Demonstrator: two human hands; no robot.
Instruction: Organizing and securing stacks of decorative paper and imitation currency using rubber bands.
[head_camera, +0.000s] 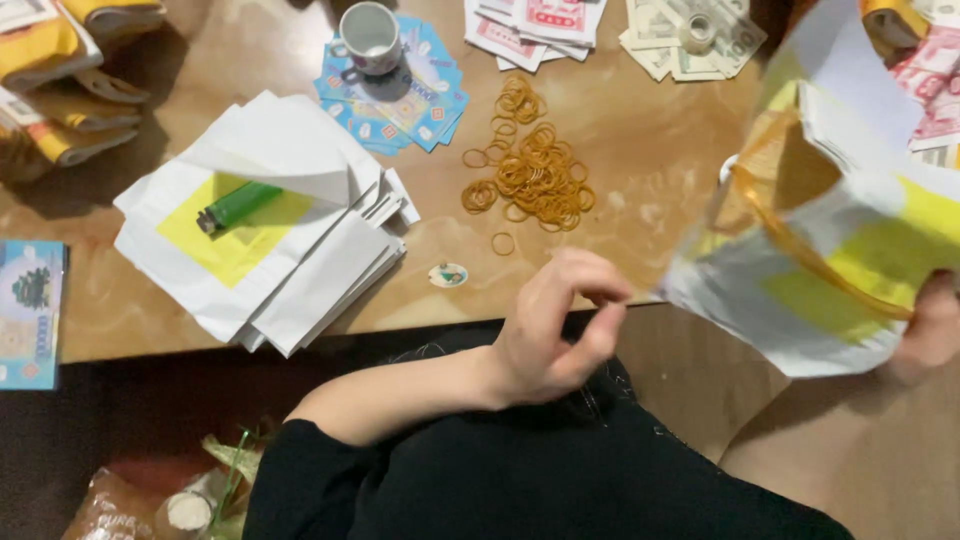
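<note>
Showing the folded white-and-yellow paper bundle with an amber rubber band stretched over it (830, 250), this view placed the bundle in the air at the right, off the desk's near edge and blurred. Its long axis ran from upper right, far from the person, down toward lower left. The right hand (925, 330) gripped the bundle at its near right corner, thumb on top, the grip closed on the paper. The left hand (555, 325) hung apart from the bundle, to its left and slightly lower; its grip was empty, fingers loosely curled and not closed on anything. The left hand was also the nearer one to the heap of loose amber rubber bands (530, 170) on the tan desk (620, 120). Farther left lay a stack of white and yellow paper sheets (260, 240) bearing a green lighter (238, 205). A white cup (370, 38) stood on blue printed notes (420, 95) beyond.
</note>
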